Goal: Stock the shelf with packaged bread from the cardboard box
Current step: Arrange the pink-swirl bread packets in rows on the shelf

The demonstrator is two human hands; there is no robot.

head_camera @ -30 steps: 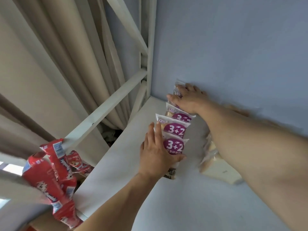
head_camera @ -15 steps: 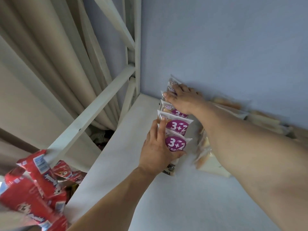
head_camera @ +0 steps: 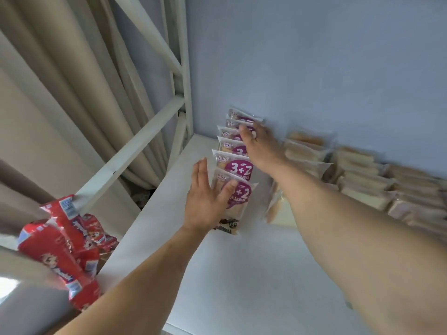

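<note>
A row of several bread packets with purple "3+2" labels [head_camera: 238, 169] stands upright on the white shelf [head_camera: 229, 281], running back to the blue wall. My left hand [head_camera: 205, 201] lies flat with straight fingers against the left side of the front packet [head_camera: 235, 199], thumb across its face. My right hand [head_camera: 260, 145] reaches over the row and rests with spread fingers on the packets near the back. The cardboard box is out of view.
Clear-wrapped pale bread packets [head_camera: 362, 175] lie in rows along the wall to the right. Red snack bags [head_camera: 67, 240] pile up at the lower left beside the shelf. White shelf frame bars [head_camera: 135, 151] and beige curtains [head_camera: 60, 93] stand at the left.
My left hand has opened out and shifted left, its fingers now straight beside the front packet. My right hand has slid slightly right along the back packets. More of the right rows shows.
</note>
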